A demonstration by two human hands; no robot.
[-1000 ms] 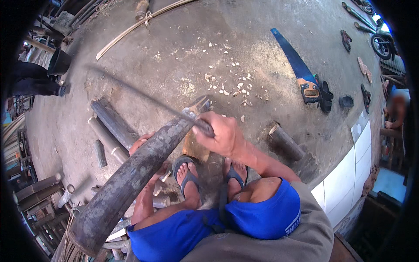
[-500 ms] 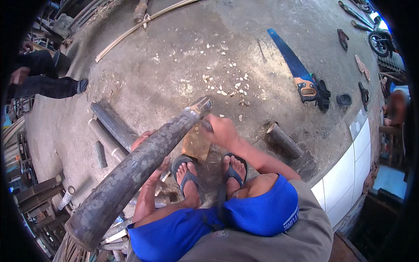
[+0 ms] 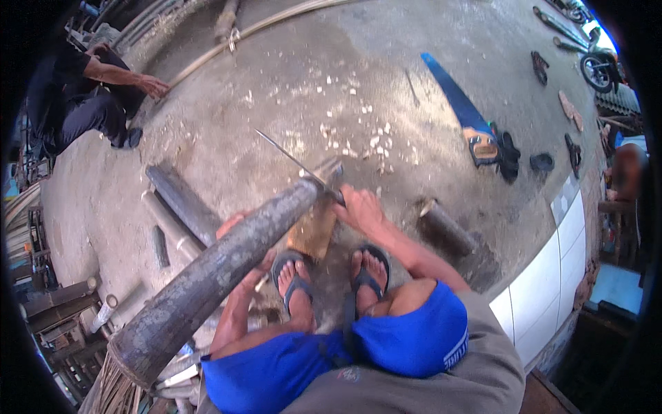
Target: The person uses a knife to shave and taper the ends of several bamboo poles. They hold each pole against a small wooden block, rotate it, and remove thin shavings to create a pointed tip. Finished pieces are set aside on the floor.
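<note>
**Fingers of the right hand (image 3: 363, 208) clenched on a knife (image 3: 301, 165); fingers of the left hand (image 3: 233, 223) grasping a log (image 3: 221, 270)**

Clock directions refer to the head view, with 12 at the top. The log slants from 8 o'clock up to the centre, its far end just short of 12. The left hand, toward 8, wraps the log from beneath, fingertips on the far side; the underside of this grip is hidden. The right hand, just off centre toward 3, holds the handle, and the blade crosses the log near its far end, point toward 10 to 11. Whether the edge bites or merely passes over cannot be told. A wood block (image 3: 309, 238) sits beneath the far end, slightly toward 7; contact between the two is unclear. Pale chips (image 3: 376, 142) lie toward 1, and a saw (image 3: 455, 103) toward 2. At 10, a co-worker (image 3: 76, 93) crouches, hand near a bundle of strips (image 3: 207, 61).

Step in hand, as judged: paring the log's far end. A further stroke would call for a firm left grip, the log kept from rolling, and the blade drawn at a shallow angle, clear of the left fingers.
</note>
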